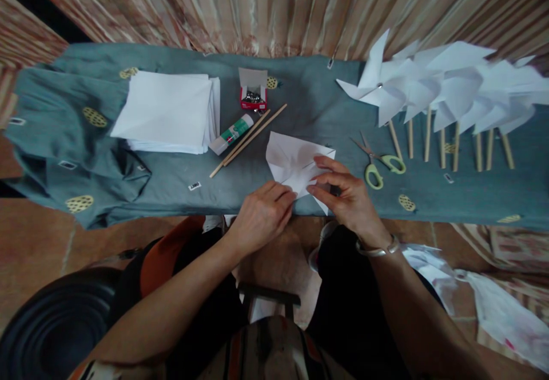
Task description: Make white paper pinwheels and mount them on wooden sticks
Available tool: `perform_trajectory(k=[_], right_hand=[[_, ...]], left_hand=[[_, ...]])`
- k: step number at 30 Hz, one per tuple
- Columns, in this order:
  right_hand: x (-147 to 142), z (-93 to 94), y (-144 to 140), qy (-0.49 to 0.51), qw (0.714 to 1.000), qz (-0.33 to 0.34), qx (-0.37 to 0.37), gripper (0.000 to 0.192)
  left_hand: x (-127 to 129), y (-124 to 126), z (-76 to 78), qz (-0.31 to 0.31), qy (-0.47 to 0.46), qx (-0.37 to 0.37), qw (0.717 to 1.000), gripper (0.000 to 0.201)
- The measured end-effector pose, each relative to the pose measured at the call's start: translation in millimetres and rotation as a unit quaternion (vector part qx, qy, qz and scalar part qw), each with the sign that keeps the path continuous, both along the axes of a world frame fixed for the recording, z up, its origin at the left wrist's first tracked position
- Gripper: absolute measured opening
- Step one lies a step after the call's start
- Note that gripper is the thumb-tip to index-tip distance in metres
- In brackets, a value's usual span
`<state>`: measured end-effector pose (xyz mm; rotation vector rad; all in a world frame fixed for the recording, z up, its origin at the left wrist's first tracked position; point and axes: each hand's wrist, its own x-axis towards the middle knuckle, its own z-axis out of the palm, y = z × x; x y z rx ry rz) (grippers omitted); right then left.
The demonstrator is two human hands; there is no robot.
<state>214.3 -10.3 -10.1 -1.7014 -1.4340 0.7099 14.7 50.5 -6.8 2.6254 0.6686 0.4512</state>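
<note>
A white paper pinwheel blade piece (285, 154), cut and partly folded, lies at the table's front edge between my hands. My left hand (266, 214) has its fingers closed on the near left part of the paper. My right hand (343, 191) is at its right side, thumb and fingers curved around a flap with gaps between them. Close to the right hand lie scissors (377, 159) with green handles, blades parted. Left of the paper are two thin wooden sticks (257, 134) and a glue stick (231, 134).
A stack of white paper (165, 111) lies on the left of the green cloth (171, 188). Behind the sticks stands an opened small red box (254, 97) of metal pins. Several finished paper pinwheels (454, 82) on sticks fill the right. A black round stool (60, 328) is at lower left.
</note>
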Motion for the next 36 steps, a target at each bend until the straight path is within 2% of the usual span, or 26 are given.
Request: perform_trajectory(k=[4,10,20,36], right_hand=[[-10,-2.9,3,-0.059,0.997,-0.027,0.029,0.007],[-16,-3.6,4,-0.116,0.992,-0.026,0.033,0.005],[-18,-4.0,4,-0.150,0.988,-0.028,0.030,0.008],[-22,1.5,1,-0.169,0.985,-0.021,0.036,0.007]], left_hand=[[1,-3,-3.4,0.010,-0.024,-0.015,1.000,0.031],[1,-3,-5.8,-0.005,-0.037,-0.017,0.999,0.023],[2,-1,-8.2,0.009,-0.037,-0.066,0.997,0.022],[2,1,-6.6,0.005,-0.042,-0.074,0.996,0.024]])
